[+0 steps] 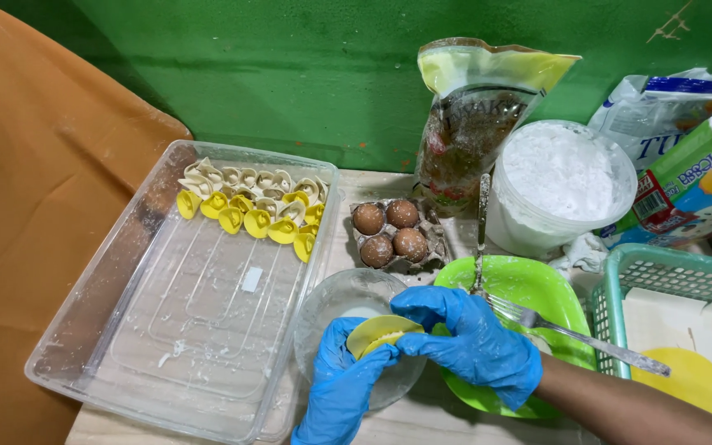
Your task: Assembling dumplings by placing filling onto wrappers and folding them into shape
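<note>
While both gloved hands pinch it over the glass bowl (pixel 335 309), the wrapper (pixel 377 331) looks thin, soft, light and easy to tear. Left hand (pixel 341 381) has fingers curled under its near edge, right hand (pixel 470 339) closed over the far fold. Best held at the rim, lightly, filling kept centred.

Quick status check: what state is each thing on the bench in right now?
left hand: gloved, pinching the dumpling
right hand: gloved, pinching the dumpling
yellow dumpling: folded, held over the glass bowl
glass bowl: upright
clear tray: open, shaped dumplings at its far end
egg carton piece: holds four brown eggs
white tub: uncovered, full of white powder
fork: resting on the green plate
</note>
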